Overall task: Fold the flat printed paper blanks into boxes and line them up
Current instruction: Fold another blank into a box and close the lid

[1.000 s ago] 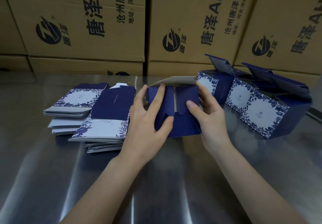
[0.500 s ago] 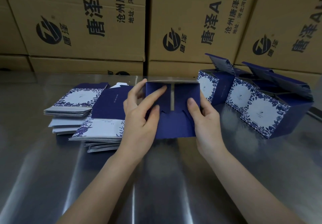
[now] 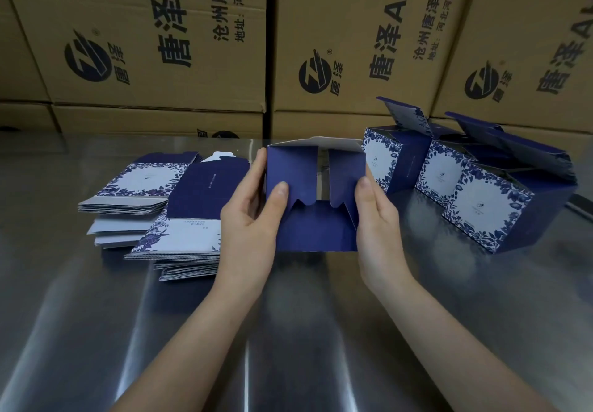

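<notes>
A dark blue half-folded box (image 3: 316, 225) is held upright in the middle of the steel table, its bottom facing me. Two side flaps are folded in with a gap between them. My left hand (image 3: 248, 219) grips its left side, thumb pressing the left flap. My right hand (image 3: 375, 216) grips its right side, thumb on the right flap's edge. Stacks of flat printed blanks (image 3: 179, 212) lie to the left. Three folded boxes (image 3: 475, 193), lids open, stand in a row at the right.
A wall of large brown cartons (image 3: 353, 43) with printed logos runs along the back of the table. The shiny steel table (image 3: 288, 331) stretches toward me below my forearms.
Both hands slid from the front flaps to the box's sides. The left fingers moved off the flap, leaving only the thumb. The box now stands squarer and a bit higher.
</notes>
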Motion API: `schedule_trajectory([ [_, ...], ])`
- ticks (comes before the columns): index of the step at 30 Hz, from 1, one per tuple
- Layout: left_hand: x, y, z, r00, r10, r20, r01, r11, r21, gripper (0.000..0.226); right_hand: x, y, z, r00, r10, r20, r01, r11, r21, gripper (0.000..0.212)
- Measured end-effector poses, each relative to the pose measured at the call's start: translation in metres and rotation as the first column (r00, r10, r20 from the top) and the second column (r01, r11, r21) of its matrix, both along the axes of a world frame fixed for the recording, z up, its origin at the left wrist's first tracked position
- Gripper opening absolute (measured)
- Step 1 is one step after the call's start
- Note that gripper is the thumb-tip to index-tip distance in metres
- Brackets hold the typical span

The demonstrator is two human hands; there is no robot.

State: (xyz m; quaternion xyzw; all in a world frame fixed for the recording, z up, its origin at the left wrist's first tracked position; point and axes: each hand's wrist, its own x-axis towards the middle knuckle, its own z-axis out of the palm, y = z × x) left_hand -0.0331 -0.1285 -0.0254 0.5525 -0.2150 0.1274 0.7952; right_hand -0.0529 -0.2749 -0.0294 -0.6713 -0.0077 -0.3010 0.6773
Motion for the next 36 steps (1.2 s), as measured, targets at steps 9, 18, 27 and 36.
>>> schedule_trajectory([
  [9, 0.005, -0.001, -0.004, 0.996, 0.085, -0.012, -0.084, 0.996, 0.03, 0.042, 0.0, 0.003, -0.002, 0.997, -0.067, 0.035, 0.068, 0.998, -0.016, 0.041],
  [18, 0.003, 0.002, 0.0, 0.998, 0.053, 0.027, -0.053, 0.998, -0.015, 0.051, -0.004, -0.003, 0.005, 0.993, -0.033, 0.117, 0.06, 0.972, -0.229, 0.062],
  [27, 0.002, 0.003, -0.001, 0.993, 0.069, 0.101, -0.083, 0.987, 0.139, 0.058, -0.007, -0.004, 0.01, 0.982, 0.056, 0.182, -0.013, 0.974, -0.227, 0.034],
  [36, 0.0, 0.001, 0.001, 0.993, -0.001, 0.119, -0.009, 0.996, 0.086, 0.047, -0.009, -0.003, 0.011, 0.975, 0.145, 0.166, -0.099, 0.961, -0.257, 0.026],
])
